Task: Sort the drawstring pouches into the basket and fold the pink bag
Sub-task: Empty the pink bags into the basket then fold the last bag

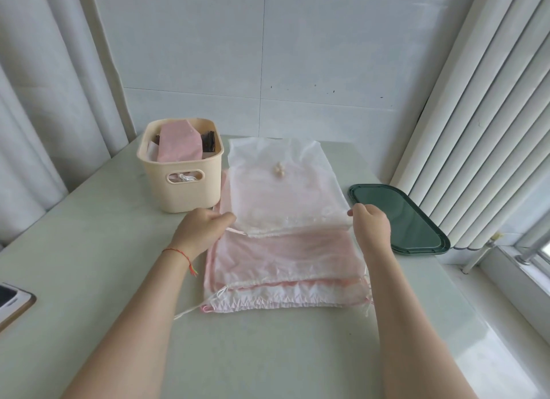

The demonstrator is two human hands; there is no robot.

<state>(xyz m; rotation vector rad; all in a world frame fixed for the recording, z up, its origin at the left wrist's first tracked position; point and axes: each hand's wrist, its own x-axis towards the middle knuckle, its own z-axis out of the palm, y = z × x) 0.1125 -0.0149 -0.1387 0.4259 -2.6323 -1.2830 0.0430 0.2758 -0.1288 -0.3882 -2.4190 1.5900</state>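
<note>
A sheer white drawstring pouch (pixel 282 187) lies on top of a stack of pink and white drawstring bags (pixel 285 264) in the middle of the table. My left hand (pixel 201 229) pinches the white pouch's near left corner. My right hand (pixel 370 223) pinches its near right corner. Small beads sit on the white pouch near its far end. A cream basket (pixel 181 187) stands to the left of the stack, holding a folded pink pouch (pixel 178 146) and dark items.
A dark green tray (pixel 398 217) lies right of the stack, near the window blinds. A phone (pixel 12 300) rests at the table's left edge. Curtains hang on the left, and a tiled wall stands behind the table.
</note>
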